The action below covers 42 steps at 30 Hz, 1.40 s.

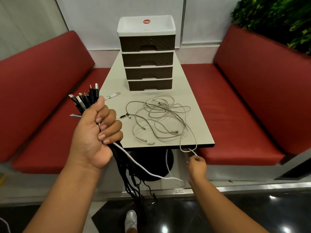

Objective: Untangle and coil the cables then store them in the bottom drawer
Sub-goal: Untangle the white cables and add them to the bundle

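While the left hand [94, 132] grips a bundle of black cables [127, 170], plugs up, the tangled pale grey cables [159, 118] lie rightward on the desk [114, 76]; the right hand's fingers [196, 161] pinch their strand hanging off the near edge.

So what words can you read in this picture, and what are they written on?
"Uniplus": white letters on the red sticker inside the white top tray of the drawer unit.
No other words, numbers or signs can be read; the cable plugs show no marks big enough to read.
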Each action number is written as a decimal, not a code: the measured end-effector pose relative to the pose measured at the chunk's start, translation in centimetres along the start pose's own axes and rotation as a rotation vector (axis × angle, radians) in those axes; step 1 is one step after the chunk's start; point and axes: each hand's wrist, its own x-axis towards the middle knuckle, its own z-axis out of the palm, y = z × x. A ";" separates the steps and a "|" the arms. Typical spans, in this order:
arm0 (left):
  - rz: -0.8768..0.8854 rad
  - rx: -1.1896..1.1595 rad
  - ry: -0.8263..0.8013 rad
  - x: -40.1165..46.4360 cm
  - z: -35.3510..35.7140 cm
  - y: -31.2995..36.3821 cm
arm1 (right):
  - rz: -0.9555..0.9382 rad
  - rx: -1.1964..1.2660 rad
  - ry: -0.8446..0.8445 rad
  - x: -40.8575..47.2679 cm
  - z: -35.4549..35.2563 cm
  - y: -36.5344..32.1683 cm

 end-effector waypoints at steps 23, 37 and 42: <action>-0.048 -0.011 -0.025 1.7 0.3 -0.4 | 0.385 0.277 -0.271 1.5 -0.8 -2.4; 0.004 0.012 -0.101 4.3 3.2 0.3 | -0.771 -0.246 -1.024 -16.4 2.9 -13.1; 0.064 0.040 -0.105 4.8 3.0 2.0 | -0.932 -0.336 -0.934 -14.9 2.5 -10.0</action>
